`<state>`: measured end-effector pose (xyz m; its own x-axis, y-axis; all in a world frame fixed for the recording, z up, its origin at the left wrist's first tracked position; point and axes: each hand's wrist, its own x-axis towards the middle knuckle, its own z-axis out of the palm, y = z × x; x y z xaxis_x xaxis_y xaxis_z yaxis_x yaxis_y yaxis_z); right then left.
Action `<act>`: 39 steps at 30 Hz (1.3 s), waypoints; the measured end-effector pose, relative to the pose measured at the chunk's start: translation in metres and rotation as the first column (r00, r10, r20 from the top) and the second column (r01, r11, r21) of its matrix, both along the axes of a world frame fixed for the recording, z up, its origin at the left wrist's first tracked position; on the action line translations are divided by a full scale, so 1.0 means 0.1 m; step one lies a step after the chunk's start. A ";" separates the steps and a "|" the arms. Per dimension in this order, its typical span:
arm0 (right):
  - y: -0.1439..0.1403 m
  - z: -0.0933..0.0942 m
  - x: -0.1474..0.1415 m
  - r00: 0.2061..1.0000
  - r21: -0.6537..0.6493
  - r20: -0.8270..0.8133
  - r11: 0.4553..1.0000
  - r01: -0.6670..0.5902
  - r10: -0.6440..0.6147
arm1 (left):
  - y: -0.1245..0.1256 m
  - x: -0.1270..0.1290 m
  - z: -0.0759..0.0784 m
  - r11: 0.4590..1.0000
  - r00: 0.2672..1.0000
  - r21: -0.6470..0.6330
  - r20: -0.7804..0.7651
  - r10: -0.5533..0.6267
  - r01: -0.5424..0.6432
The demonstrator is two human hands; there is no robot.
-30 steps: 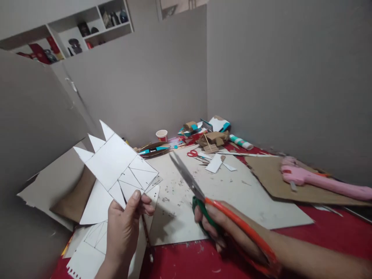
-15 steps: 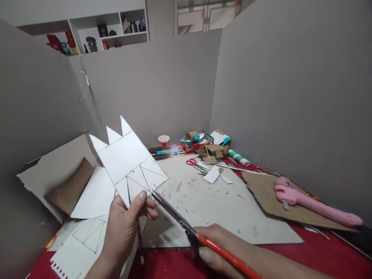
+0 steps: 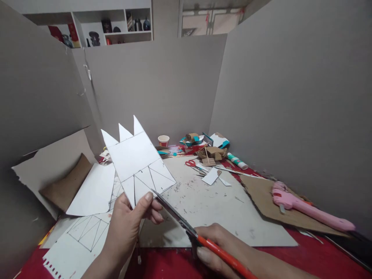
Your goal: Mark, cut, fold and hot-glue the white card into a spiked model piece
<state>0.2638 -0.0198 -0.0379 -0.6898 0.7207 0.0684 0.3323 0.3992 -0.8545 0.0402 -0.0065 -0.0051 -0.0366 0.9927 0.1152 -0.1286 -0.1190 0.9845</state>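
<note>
We hold orange-handled scissors [image 3: 186, 224] in our right hand [image 3: 221, 252], fingers curled tight round the handles, low right of frame. Blades point up-left, tip touching the lower edge of the white card cutout [image 3: 139, 162]. Can't tell whether the blades are parted. Our left hand [image 3: 128, 224] pinches that cutout at its bottom corner, thumb on the front, fingers behind. Cutout is raised above the table, tilted, three points on top, pencil lines across the lower half. Under it: a lined paper sheet [image 3: 84, 236] on the red table [image 3: 319, 255]. Past the scissors: a grey board [image 3: 221, 209]. Right: a pink glue gun [image 3: 305, 207] lying on brown cardboard [image 3: 264, 197]. Further back: red scissors [image 3: 193, 164], a glue stick [image 3: 237, 161], a paper cup [image 3: 163, 140].
</note>
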 end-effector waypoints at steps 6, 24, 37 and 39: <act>0.02 -0.05 0.00 1.000 -0.054 0.015 0.998 -0.015 0.015 | -0.02 0.02 0.01 1.000 0.999 -0.014 0.020 -0.027 0.028; 0.04 0.00 0.03 0.998 0.043 0.015 0.997 -0.061 0.061 | -0.02 0.02 -0.02 0.997 0.998 0.024 0.011 -0.067 0.067; 0.03 0.03 0.00 0.997 0.035 0.063 0.999 -0.038 0.035 | -0.03 0.05 -0.05 0.998 0.998 -0.001 -0.006 -0.061 0.061; 0.02 0.03 0.00 0.997 0.037 0.072 0.999 -0.014 0.012 | -0.03 0.05 -0.06 0.998 0.998 -0.004 -0.002 -0.062 0.062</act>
